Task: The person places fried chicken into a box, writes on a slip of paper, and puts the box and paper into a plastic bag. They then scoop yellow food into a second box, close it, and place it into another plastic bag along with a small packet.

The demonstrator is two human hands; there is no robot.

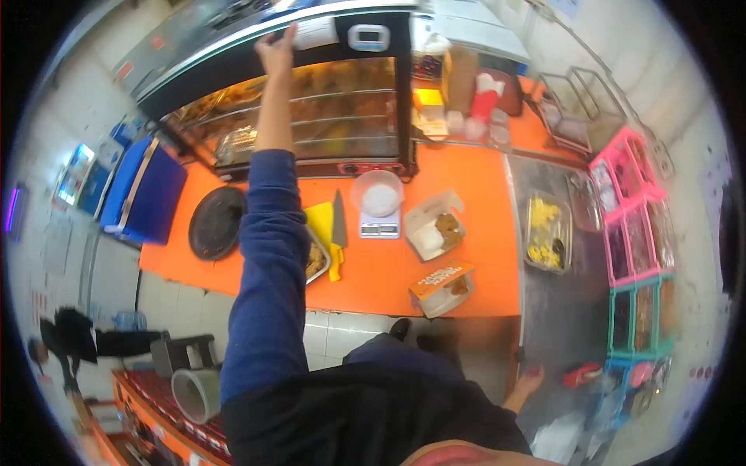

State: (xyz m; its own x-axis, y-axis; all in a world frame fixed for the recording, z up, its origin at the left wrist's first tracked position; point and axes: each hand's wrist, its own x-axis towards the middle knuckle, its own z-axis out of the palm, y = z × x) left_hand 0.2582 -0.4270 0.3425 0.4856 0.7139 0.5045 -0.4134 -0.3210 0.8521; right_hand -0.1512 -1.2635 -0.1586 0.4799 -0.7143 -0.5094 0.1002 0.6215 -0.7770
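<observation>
My left hand (278,53) is raised to the top front edge of a glass-fronted food warmer (342,159), beside a white label (315,33). Its fingers look apart and touch the edge; their exact hold is blurred. Low at the right, my right hand (528,383) hangs by the metal counter's edge with loosely bent, empty fingers. Under my left arm a tray of food (316,260) is partly hidden, beside a knife (339,221). A bowl of white food (380,199) sits on a kitchen scale (380,227).
Two takeaway boxes (426,241) (440,290) hold food on the orange counter (486,202). A black round lid (216,223) and blue cool box (144,190) stand left. Right are a container of yellow pieces (548,233) and stacked coloured baskets (631,241). Another person (74,338) stands far left.
</observation>
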